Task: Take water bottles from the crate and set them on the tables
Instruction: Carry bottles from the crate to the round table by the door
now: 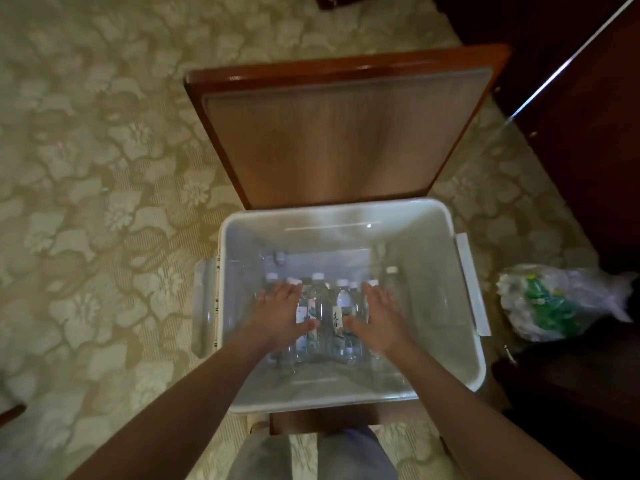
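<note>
A white plastic crate [464, 348] rests on a chair in front of me. Several clear water bottles [320, 299] with white caps lie in a bunch on its bottom. One more capped bottle [392, 277] stands apart near the right wall. My left hand [281, 315] reaches into the crate, fingers straight, lying on the left bottles. On the right side of the bunch lies my right hand [381, 318], also with straight fingers. Neither hand grips a bottle.
The wooden chair back [332, 133] rises just beyond the crate. A crumpled plastic bag [554, 303] with green contents lies on the patterned carpet to the right. Dark wooden furniture [588, 98] lines the right side.
</note>
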Tool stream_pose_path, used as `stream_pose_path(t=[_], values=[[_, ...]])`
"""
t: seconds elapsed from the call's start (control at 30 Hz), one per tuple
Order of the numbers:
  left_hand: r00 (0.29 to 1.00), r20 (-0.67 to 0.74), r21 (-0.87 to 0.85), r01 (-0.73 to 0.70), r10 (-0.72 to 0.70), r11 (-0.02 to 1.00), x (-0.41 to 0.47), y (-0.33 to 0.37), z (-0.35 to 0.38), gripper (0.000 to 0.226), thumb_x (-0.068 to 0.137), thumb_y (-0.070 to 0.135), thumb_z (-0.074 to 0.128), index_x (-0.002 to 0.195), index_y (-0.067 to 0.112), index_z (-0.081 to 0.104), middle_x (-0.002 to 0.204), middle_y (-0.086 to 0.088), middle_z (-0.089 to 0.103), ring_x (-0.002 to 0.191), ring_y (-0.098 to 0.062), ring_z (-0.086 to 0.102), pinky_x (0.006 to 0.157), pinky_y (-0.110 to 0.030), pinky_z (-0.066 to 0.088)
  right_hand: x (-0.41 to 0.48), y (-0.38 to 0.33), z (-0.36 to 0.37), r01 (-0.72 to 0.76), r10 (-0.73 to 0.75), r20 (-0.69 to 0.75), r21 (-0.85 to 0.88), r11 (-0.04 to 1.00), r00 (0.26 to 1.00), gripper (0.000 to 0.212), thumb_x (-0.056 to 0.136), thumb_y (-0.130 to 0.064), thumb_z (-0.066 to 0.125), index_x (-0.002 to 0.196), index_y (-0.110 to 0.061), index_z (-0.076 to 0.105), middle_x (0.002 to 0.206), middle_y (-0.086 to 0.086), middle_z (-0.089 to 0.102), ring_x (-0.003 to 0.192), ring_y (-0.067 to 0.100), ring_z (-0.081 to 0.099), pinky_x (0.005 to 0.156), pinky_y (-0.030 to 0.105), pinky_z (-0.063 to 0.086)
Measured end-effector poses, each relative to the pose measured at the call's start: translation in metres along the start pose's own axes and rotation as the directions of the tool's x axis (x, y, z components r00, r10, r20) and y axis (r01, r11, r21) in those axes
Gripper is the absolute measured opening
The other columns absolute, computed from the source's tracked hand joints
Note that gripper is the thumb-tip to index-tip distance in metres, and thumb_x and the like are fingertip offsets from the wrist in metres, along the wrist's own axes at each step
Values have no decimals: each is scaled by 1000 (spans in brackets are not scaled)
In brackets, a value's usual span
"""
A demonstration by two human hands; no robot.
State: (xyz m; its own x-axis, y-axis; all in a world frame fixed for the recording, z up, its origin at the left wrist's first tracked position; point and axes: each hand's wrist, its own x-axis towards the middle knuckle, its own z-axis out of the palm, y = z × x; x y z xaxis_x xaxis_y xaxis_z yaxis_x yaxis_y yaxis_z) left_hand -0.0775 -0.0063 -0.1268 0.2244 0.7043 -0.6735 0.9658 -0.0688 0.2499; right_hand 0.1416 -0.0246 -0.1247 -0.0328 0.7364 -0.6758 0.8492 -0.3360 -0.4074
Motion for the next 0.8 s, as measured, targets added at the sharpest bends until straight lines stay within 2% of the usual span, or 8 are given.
stream_pose_path(t=[0.07,0.17,0.23,0.33,0.43,0.57,0.7,0.8], values=[[1000,13,14,14,-14,1000,23,-4,8,87,91,67,44,157,20,12,165,-5,12,152,-27,5,123,-50,7,21,7,4,1,-2,48,19,1000,999,86,94,-48,59,159,-21,10,167,4,9,154,26,3,124,44,12],[999,50,19,19,-20,1000,55,-6,14,80,94,62,45,156,20,16,165,-3,15,153,-24,2,123,-49,3,48,17,10,-26,20,113,55,998,993,78,89,-46,64,154,-22,29,157,8,34,145,27,30,117,41,31],[998,62,10,23,-23,1000,70,-4,13,78,96,56,47,157,20,15,165,-3,14,153,-23,1,122,-47,0,61,23,17,-70,56,166,83,994,984,75,85,-49,64,150,-25,36,151,7,43,137,28,42,111,42,40],[996,86,-47,25,-21,999,86,-1,14,81,98,49,50,158,21,5,166,-4,9,153,-22,-2,121,-43,-5,73,29,28,-78,52,225,107,991,973,68,87,-47,64,148,-28,38,149,3,45,134,27,46,108,40,41],[992,129,5,11,-11,1000,106,-3,27,85,97,53,47,158,20,-1,166,-7,9,153,-22,-2,122,-47,-8,83,31,38,-99,65,229,140,985,971,61,88,-38,68,142,-25,43,143,2,51,124,26,55,102,38,47],[987,159,45,17,-24,999,129,-6,43,88,94,61,45,158,19,2,165,-9,14,153,-22,7,119,-53,-14,95,36,50,-109,74,201,166,980,977,67,83,-38,75,140,-18,45,140,5,53,122,27,57,99,36,48],[976,212,111,25,-48,994,142,-3,41,94,91,68,43,157,15,4,165,-7,10,153,-20,2,114,-57,-22,101,36,59,-148,118,157,194,970,980,76,74,-43,82,136,-17,48,136,6,55,117,28,60,93,36,51],[974,213,140,42,-71,989,147,-1,39,93,88,71,46,155,14,18,164,-5,20,153,-19,6,112,-58,-25,103,34,62,-170,143,134,217,961,981,84,70,-45,85,138,-16,46,140,6,54,119,27,59,96,39,51]])
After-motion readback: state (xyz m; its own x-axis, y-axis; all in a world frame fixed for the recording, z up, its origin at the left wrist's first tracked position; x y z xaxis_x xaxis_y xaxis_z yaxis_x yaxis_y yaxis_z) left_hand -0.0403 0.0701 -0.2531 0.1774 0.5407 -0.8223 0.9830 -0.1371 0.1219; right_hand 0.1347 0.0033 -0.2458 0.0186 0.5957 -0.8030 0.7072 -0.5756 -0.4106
